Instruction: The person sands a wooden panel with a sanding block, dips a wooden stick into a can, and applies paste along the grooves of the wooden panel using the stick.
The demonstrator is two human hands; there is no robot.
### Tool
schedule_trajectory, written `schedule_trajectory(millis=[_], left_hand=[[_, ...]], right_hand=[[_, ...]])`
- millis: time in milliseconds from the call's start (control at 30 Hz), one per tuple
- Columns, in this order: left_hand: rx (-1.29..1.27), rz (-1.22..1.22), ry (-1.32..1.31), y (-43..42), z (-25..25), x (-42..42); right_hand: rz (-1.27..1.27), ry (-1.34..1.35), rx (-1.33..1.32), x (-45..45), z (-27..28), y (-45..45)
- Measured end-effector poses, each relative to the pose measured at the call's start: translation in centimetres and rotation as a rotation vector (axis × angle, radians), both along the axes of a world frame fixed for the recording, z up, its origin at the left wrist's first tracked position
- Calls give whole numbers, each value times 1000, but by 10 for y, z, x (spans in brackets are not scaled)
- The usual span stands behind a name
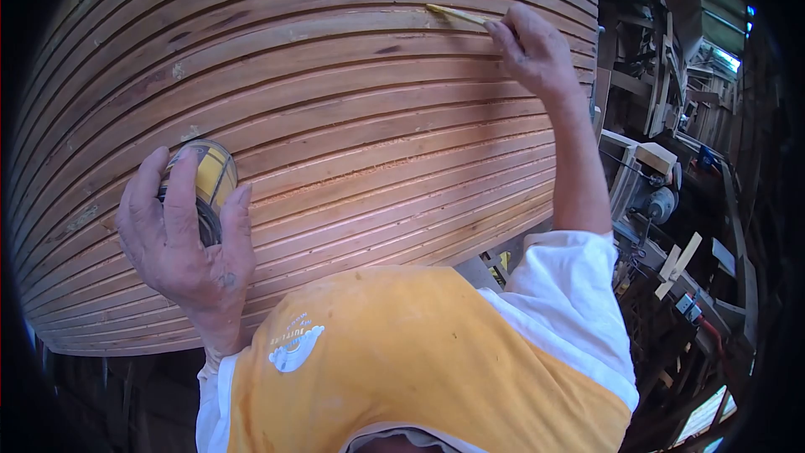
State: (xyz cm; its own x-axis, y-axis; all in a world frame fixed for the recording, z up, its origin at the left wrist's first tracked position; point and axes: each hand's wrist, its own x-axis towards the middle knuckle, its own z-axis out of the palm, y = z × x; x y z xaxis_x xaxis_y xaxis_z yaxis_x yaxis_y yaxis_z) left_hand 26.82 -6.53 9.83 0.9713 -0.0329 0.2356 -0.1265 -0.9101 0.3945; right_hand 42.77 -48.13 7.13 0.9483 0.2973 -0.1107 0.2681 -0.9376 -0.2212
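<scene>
Curved reddish-brown wooden planking [335, 94], perhaps part-finished, much left open-grooved; left hand [180, 260] grasps round yellow-and-black container [220, 169], right hand [538, 49] pinches slim yellow stick-like tool [457, 14].

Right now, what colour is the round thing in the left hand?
The round thing is yellow with dark lines; head view.

Along the right side, a dim, cluttered workshop [646, 168] holds wooden boards [683, 0] and loose wood pieces [680, 265], with bright light [726, 59] showing through gaps.
</scene>
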Motion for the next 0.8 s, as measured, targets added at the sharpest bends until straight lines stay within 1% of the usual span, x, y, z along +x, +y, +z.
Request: schedule_trajectory(millis=[133,233,267,433,533,567,767,800], left_hand=[[-2,-5,-4,-1,-1,0],[-11,-9,-7,-2,-1,0],[-13,-5,-7,-1,-1,0],[-18,-12,-42,0,0,-2],[-19,-16,-55,1,-1,-4],[-16,-22,-56,2,-1,-5],[-41,-22,-106,3,-4,-10],[-34,-20,-108,3,-3,-10]], right_hand=[[252,77,-26,30,13,23],[269,144,-53,44,18,13],[262,163,-152,48,20,-2],[222,147,-213,49,32,-84],[180,190,-235,53,33,-89],[162,212,-238,54,33,-87],[326,185,-53,53,2,-11],[316,151,-29,50,2,-5]])
